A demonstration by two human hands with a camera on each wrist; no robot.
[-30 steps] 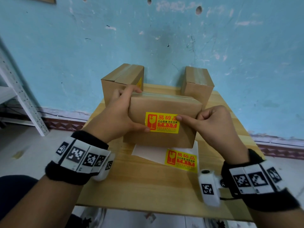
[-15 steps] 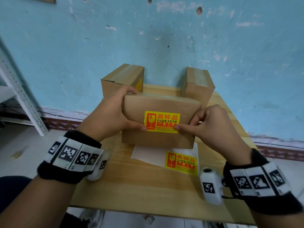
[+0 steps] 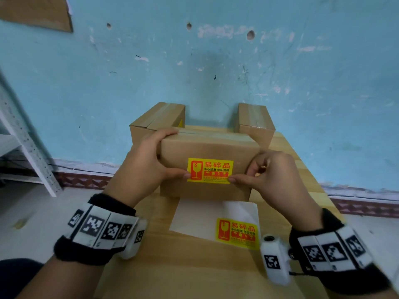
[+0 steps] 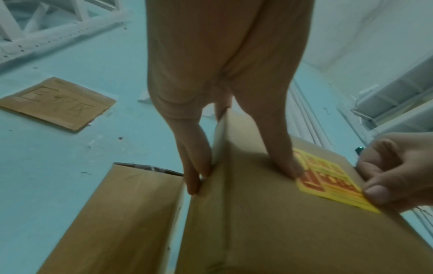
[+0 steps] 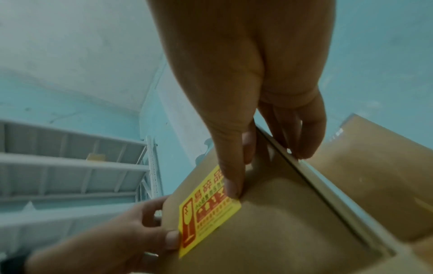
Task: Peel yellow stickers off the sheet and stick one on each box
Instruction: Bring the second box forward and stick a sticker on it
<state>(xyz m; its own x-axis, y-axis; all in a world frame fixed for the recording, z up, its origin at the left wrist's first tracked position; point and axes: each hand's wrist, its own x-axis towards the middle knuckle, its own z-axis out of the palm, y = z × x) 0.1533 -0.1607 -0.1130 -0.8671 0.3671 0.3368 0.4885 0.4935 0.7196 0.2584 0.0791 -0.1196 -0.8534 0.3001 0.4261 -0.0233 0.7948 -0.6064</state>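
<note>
I hold a brown cardboard box above the wooden table, its front face turned toward me. A yellow sticker with red print lies flat on that face. My left hand grips the box's left end, thumb on the sticker's lower left corner. My right hand holds the right end, its thumb pressing the lower right corner. The wrist views show the sticker under both thumbs. Below lies the white sheet with one yellow sticker.
Two more cardboard boxes stand at the table's back, one on the left with a yellow sliver on its right side, one on the right. Behind them is the blue wall. A white metal rack stands at the left.
My right thumb has slid from the middle of the sticker's right edge down to its lower right corner. The box has shifted a little in my hands; the left grip is unchanged.
</note>
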